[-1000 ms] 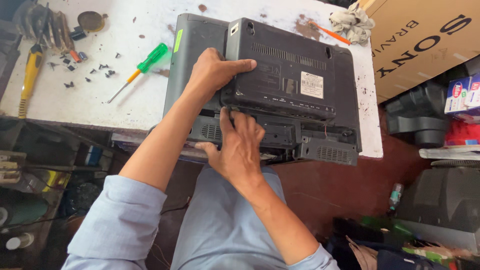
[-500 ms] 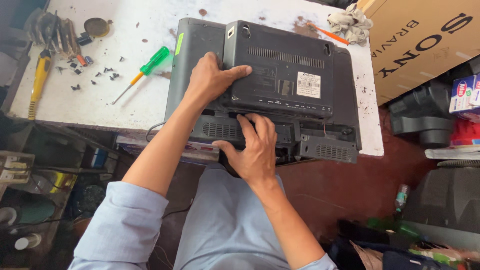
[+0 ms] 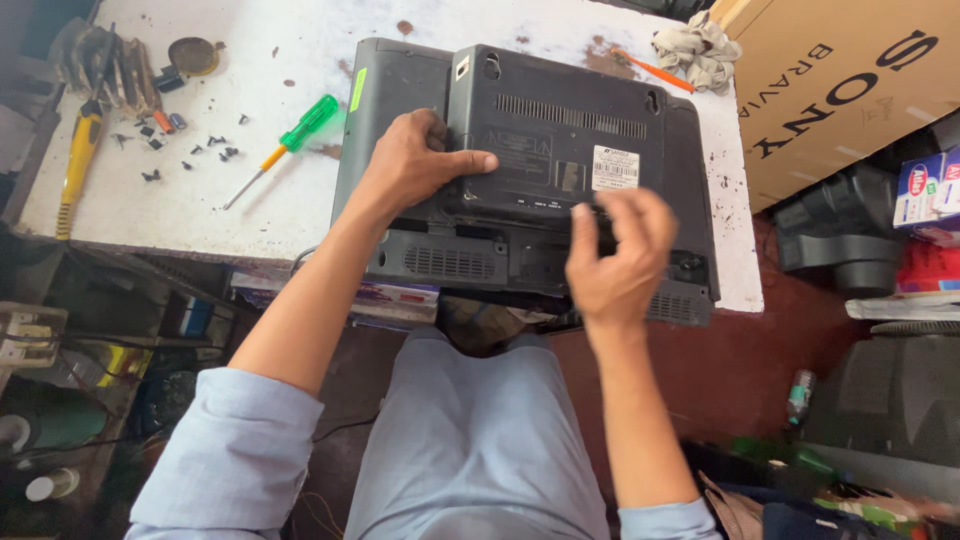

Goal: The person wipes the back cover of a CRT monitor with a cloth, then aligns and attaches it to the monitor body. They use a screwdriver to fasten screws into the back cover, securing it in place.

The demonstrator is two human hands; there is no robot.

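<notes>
Hands work at the dark plastic back cover (image 3: 560, 140) of a small television lying face down on a stained white workbench (image 3: 250, 200), its lower edge overhanging the person's lap. The left hand (image 3: 415, 165) presses flat on the raised rear housing, thumb stretched across it, gripping nothing. The right hand (image 3: 620, 255) hovers just above the lower edge, fingers loosely curled and empty. Loose screws (image 3: 185, 150) and a green-handled screwdriver (image 3: 285, 145) lie beside the set, so the step looks like freeing the cover; any next move would call for a firm hold on its rim. Half a second earlier the right hand was clasped on that lower edge; it has since lifted clear.
</notes>
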